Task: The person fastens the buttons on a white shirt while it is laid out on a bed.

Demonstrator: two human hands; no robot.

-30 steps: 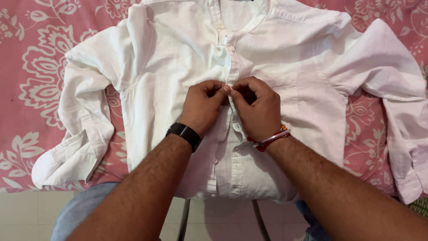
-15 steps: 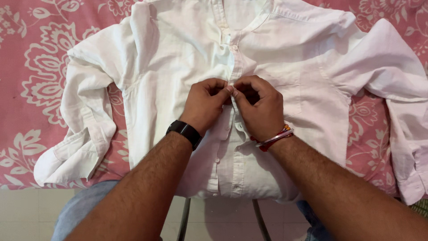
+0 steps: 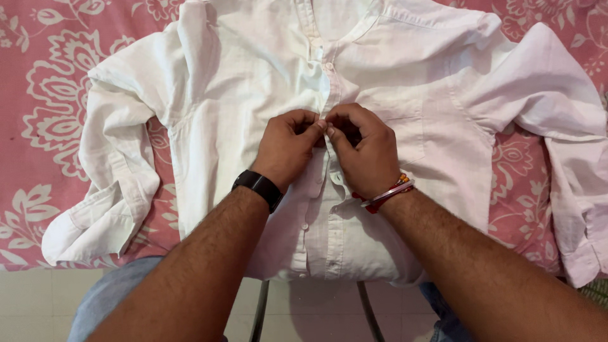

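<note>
A white button-up shirt [image 3: 240,95] lies face up on a pink floral cloth [image 3: 44,88], collar away from me, sleeves spread to both sides. My left hand [image 3: 285,149], with a black watch on the wrist, pinches the left edge of the shirt's front placket at mid-chest. My right hand [image 3: 364,149], with red and white bangles on the wrist, pinches the facing edge right beside it. The fingertips of both hands meet over a button, which they hide. One button above [image 3: 329,66] is fastened; the front below my hands lies partly open.
The cloth-covered surface ends near the bottom of the view, and the shirt hem hangs just over that edge. Below it are a pale tiled floor [image 3: 31,304], two metal legs [image 3: 258,313] and my blue trouser knees [image 3: 107,297].
Nothing has changed apart from a small shift of the view; both hands stay pinched together at the same spot on the placket.
</note>
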